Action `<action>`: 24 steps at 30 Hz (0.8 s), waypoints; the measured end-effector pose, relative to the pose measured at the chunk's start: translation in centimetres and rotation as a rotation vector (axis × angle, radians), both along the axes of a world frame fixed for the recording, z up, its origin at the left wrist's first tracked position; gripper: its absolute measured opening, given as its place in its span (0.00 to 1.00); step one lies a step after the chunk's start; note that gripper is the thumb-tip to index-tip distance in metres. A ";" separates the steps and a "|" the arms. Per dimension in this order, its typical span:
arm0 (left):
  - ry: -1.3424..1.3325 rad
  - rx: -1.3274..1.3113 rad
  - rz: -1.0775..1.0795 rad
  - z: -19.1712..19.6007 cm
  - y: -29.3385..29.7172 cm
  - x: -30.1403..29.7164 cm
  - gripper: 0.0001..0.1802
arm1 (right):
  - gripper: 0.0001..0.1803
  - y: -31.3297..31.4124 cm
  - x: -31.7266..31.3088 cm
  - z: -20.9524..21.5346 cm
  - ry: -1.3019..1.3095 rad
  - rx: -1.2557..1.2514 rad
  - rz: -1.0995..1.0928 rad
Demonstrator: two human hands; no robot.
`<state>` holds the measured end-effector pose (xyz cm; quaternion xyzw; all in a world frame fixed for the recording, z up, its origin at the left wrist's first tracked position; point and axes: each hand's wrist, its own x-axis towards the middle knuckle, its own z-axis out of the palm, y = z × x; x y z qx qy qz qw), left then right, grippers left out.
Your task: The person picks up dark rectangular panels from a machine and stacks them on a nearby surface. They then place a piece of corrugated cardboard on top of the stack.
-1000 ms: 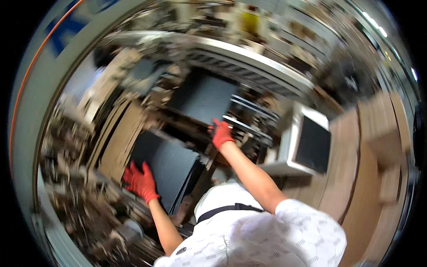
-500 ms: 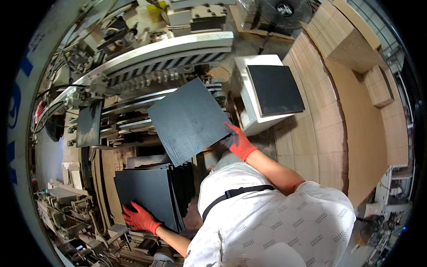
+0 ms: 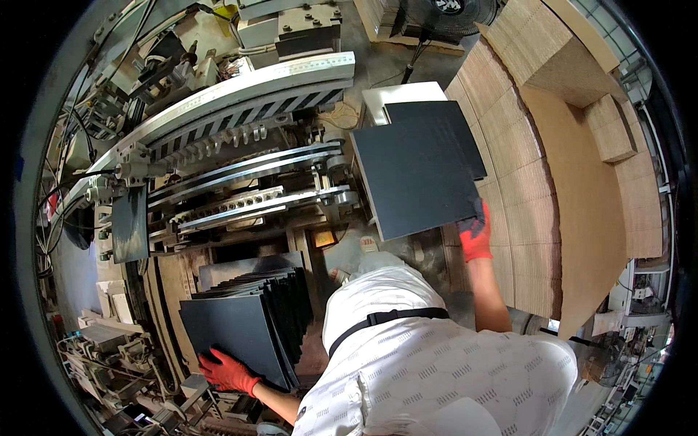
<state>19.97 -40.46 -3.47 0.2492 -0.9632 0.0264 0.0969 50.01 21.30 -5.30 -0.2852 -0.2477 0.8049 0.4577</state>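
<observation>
A square dark-grey panel (image 3: 414,182) is held out to the right by my right hand (image 3: 476,231), in a red glove with dark fingertips. My fingers are closed on its lower right corner. The panel overlaps another dark panel (image 3: 443,120) lying on a white box-shaped stand (image 3: 403,93); whether the two touch I cannot tell. At the lower left my left hand (image 3: 229,373), also red-gloved, lies on the lower edge of the front panel in a leaning row of dark panels (image 3: 233,330), its fingers apart.
A machine with metal rails (image 3: 262,171) and a striped beam (image 3: 247,120) spans the upper left. One more dark panel (image 3: 131,225) sits at its left end. Tall stacks of cardboard sheets (image 3: 520,196) line the right side. A black fan (image 3: 447,11) stands at the back.
My right hand has carried its panel rightward, from over the machine rails to over the white stand, turning it straighter. My left hand stays at the row of panels.
</observation>
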 end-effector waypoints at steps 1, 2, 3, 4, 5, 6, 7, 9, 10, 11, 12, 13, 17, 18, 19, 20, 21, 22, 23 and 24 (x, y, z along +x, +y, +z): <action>-0.010 -0.019 -0.009 0.3 0.5 -0.1 0.34 | 0.26 1.5 1.8 -0.7 -0.031 0.017 -0.062; 0.013 -0.026 -0.014 0.1 -0.1 0.3 0.34 | 0.26 3.7 3.7 -3.2 -0.048 0.021 -0.107; 0.026 -0.027 -0.024 -1.1 -1.6 0.2 0.35 | 0.26 4.9 4.7 -4.5 -0.076 0.031 -0.157; 0.040 -0.030 -0.041 -1.1 -1.6 -0.2 0.36 | 0.26 5.3 4.8 -4.6 -0.093 0.029 -0.212; 0.027 -0.016 -0.043 -1.1 -1.5 0.1 0.35 | 0.27 5.8 4.8 -4.5 -0.109 0.026 -0.265; 0.023 -0.026 -0.038 -0.6 -0.9 0.1 0.35 | 0.27 6.2 4.7 -4.5 -0.122 0.022 -0.319; 0.019 -0.037 -0.032 -0.2 -0.3 0.1 0.35 | 0.25 6.4 4.2 -4.2 -0.114 0.004 -0.309; 0.005 -0.044 -0.016 1.0 0.9 0.1 0.34 | 0.24 8.0 3.5 -5.2 -0.188 -0.048 -0.376; -0.006 -0.039 -0.004 1.6 1.7 0.1 0.34 | 0.23 9.2 3.3 -6.3 -0.226 -0.072 -0.407; -0.018 -0.033 0.010 2.1 2.1 0.1 0.34 | 0.25 10.3 2.7 -7.4 -0.516 0.004 -0.491; 0.004 -0.032 -0.014 1.8 1.7 0.2 0.33 | 0.26 11.6 2.0 -9.2 -0.805 0.084 -0.564; 0.028 -0.035 -0.037 1.2 1.0 0.2 0.33 | 0.28 12.0 0.6 -9.5 -1.093 0.165 -0.629; 0.022 0.029 -0.037 1.7 1.2 0.2 0.32 | 0.34 12.1 -4.9 -6.4 -1.755 0.397 -0.789; 0.029 0.029 -0.043 1.5 1.0 0.7 0.32 | 0.34 12.5 -5.4 -6.1 -1.754 0.452 -0.746; 0.033 0.032 -0.046 1.0 0.8 1.5 0.31 | 0.33 13.1 -5.5 -5.8 -1.754 0.512 -0.704; 0.037 0.034 -0.050 0.6 0.7 2.1 0.31 | 0.33 13.8 -5.8 -5.5 -1.753 0.572 -0.662; -0.009 0.031 0.020 1.5 2.9 2.9 0.30 | 0.33 14.6 -5.7 -5.5 -1.721 0.628 -0.646; -0.022 0.020 0.046 1.5 3.8 4.1 0.30 | 0.33 15.4 -5.5 -5.7 -1.700 0.664 -0.629; -0.036 0.009 0.072 1.4 4.5 5.1 0.30 | 0.33 16.2 -5.4 -6.0 -1.679 0.700 -0.613; -0.053 -0.005 0.104 1.5 5.1 6.5 0.30 | 0.32 16.5 -5.7 -6.0 -1.657 0.739 -0.588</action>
